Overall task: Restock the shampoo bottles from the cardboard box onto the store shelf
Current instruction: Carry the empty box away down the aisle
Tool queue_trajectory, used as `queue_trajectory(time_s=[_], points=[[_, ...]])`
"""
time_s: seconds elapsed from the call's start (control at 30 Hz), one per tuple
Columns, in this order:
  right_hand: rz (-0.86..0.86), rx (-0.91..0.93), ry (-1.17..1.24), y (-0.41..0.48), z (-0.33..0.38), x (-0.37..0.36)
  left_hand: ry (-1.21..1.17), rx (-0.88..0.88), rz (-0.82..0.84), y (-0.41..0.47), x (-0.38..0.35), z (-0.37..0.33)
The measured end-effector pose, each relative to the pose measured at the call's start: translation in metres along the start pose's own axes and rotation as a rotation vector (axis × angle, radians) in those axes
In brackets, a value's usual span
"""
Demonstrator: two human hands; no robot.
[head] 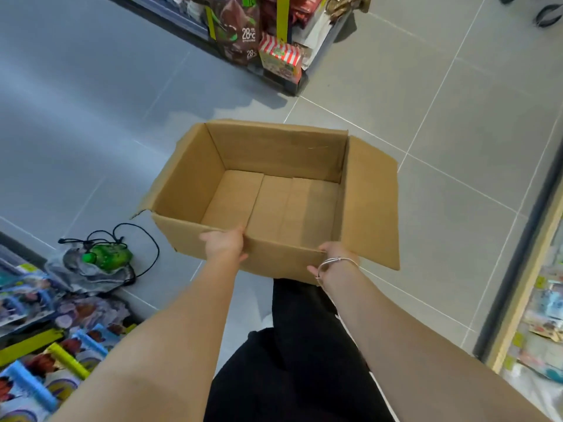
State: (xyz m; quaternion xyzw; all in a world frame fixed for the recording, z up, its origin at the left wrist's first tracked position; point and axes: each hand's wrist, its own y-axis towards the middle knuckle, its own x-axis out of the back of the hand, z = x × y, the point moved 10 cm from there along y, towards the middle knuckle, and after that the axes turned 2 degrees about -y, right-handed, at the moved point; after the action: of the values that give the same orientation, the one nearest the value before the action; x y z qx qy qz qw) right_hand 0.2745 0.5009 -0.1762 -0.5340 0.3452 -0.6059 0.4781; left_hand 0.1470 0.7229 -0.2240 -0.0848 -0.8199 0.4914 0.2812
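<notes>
An open brown cardboard box hangs above the grey tiled floor in the middle of the view, flaps spread outward. Its inside is bare; no shampoo bottles show anywhere. My left hand grips the box's near wall, fingers hooked over the rim. My right hand, a thin bracelet on its wrist, holds the same near wall close to the right corner. Both arms reach forward over black trousers.
A shelf end with snack packets stands ahead. A green toy with a black cord lies on the floor at left, beside colourful packaged goods. A shelf unit edge runs down the right side.
</notes>
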Motion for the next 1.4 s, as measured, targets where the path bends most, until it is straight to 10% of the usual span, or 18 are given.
queue_trajectory(time_s=[0.43, 0.53, 0.77, 1.4], points=[[-0.253, -0.070, 0.035, 0.062, 0.070, -0.188, -0.056, 0.021, -0.009, 0.152, -0.029, -0.195], [-0.510, 0.131, -0.355, 0.057, 0.109, -0.201, -0.037, 0.032, 0.002, 0.182, -0.033, -0.228], [-0.120, 0.327, -0.863, 0.119, 0.152, -0.366, 0.037, 0.078, 0.002, 0.300, -0.035, -0.287], [-0.010, 0.498, -0.790, 0.375, 0.197, -0.512, 0.108, 0.005, 0.243, 0.567, -0.195, -0.272]])
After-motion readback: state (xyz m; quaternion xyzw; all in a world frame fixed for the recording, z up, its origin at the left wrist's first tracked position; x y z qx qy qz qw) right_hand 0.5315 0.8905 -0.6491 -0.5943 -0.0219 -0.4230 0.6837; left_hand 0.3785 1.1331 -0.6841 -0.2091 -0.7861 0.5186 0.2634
